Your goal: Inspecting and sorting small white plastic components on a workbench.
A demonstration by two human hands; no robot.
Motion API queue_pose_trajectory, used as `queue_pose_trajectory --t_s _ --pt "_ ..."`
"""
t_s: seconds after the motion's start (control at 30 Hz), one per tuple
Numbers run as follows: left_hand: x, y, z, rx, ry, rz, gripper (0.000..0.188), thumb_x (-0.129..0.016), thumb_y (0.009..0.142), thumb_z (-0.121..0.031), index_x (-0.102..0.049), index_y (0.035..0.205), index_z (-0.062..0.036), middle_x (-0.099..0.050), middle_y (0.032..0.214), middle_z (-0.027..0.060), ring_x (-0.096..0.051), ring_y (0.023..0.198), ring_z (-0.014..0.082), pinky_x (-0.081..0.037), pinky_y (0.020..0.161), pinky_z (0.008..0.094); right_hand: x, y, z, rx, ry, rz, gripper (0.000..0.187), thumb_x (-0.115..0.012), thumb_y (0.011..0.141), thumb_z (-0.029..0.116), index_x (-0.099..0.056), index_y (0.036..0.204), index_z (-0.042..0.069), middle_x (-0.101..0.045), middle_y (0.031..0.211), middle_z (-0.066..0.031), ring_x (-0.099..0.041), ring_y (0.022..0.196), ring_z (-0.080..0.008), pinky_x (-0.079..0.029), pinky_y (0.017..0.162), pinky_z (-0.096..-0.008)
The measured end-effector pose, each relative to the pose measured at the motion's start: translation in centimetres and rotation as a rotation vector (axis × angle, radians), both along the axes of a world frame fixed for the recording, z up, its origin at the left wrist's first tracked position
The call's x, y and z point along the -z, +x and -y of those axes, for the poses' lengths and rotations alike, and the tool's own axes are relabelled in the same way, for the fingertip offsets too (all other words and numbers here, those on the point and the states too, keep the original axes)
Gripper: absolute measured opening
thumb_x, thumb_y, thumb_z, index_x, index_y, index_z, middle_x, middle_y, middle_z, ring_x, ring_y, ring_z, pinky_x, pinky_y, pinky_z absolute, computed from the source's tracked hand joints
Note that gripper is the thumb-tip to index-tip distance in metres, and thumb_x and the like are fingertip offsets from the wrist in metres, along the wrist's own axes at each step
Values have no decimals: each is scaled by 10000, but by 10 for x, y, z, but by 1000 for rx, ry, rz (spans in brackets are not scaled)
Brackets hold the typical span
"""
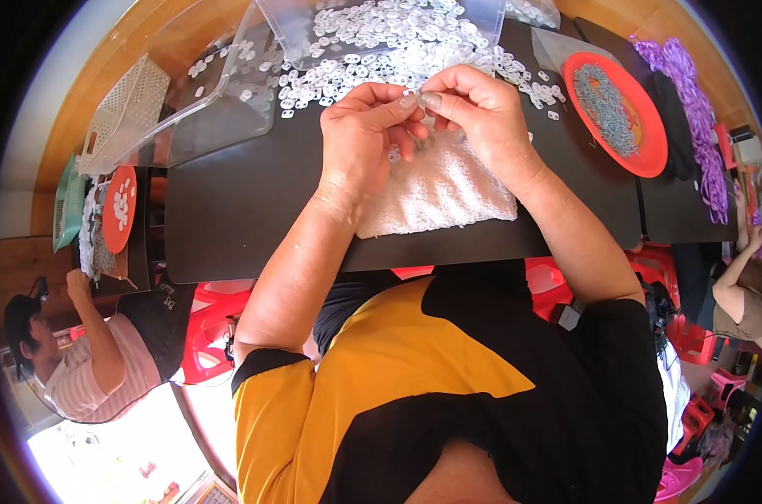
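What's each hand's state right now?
Left hand: closed, apparently pinching a small white piece.
Right hand: pinched closed; too small to tell what it holds.

Dark tabletop (238,210), red plastic seats (209,336) near its edge, bright light (95,454) lower left

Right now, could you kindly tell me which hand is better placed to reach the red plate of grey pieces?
Probably the right hand: the red plate of grey pieces lies on that side, while the left hand is farther away and would likely have to pass the right one.
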State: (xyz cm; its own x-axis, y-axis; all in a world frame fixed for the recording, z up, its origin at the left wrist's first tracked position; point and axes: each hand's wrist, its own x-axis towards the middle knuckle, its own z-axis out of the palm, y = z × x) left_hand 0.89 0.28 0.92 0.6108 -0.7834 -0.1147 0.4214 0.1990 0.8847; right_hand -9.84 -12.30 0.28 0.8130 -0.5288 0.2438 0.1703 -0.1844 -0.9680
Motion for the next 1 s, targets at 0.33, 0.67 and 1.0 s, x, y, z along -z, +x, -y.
queue_pose_trajectory --t_s 0.33,0.67,1.0 --pt "4 -6 -1 -120 147 455 71 -631 888 -15 -634 931 43 -648 784 71 -600 615 113 -424 460 220 6 0 -1 31 -231 16 40 -624 856 15 -627 892 -1 -634 708 -53 -574 622 -103 -463 578 -261" --pt "11 -10 0 -176 266 592 45 -640 866 -21 -626 879 20 -615 707 27 -552 584 77 -463 538 234 13 5 -5 58 -275 -28 69 -669 835 50 -625 862 4 -632 667 -79 -575 589 -143 -461 571 -287" --pt "4 -10 2 -170 216 392 54 -612 890 -7 -614 898 46 -625 749 66 -557 567 91 -388 432 214 15 4 -5 116 -355 61 95 -602 824 -11 -636 905 24 -677 769 -110 -652 674 -207 -502 623 -312"
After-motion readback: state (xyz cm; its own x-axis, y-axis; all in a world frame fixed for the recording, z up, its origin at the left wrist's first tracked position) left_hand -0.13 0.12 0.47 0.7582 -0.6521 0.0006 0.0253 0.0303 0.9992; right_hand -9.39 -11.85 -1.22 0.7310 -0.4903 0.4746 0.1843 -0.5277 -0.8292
